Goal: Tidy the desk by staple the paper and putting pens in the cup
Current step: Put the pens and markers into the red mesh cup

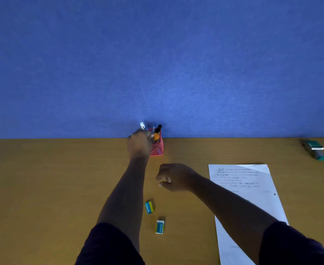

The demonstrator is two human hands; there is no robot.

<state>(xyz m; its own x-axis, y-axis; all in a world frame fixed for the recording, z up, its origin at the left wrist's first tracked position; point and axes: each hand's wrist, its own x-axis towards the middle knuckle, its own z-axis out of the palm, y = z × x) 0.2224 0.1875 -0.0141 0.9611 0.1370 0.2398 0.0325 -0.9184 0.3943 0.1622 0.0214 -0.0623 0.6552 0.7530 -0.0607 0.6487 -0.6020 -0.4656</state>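
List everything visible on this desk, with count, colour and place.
Red mesh pen cup: one, at the desk's back edge, centre.
Pens and markers: several, white, blue, black, orange-capped, standing in the cup.
White printed paper: one sheet showing, right.
Teal stapler: one, far right.
Small blue-yellow boxes: two, centre front.
Brown wooden desk: one.
Blue wall panel: behind.
Left hand: at the cup, fingers round a pen.
Right hand: loosely curled, holding nothing.

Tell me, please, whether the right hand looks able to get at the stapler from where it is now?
Probably yes. The right hand hovers empty over bare desk, and the stapler lies far right near the blue wall with only flat paper between them, though it would need a long sideways reach.
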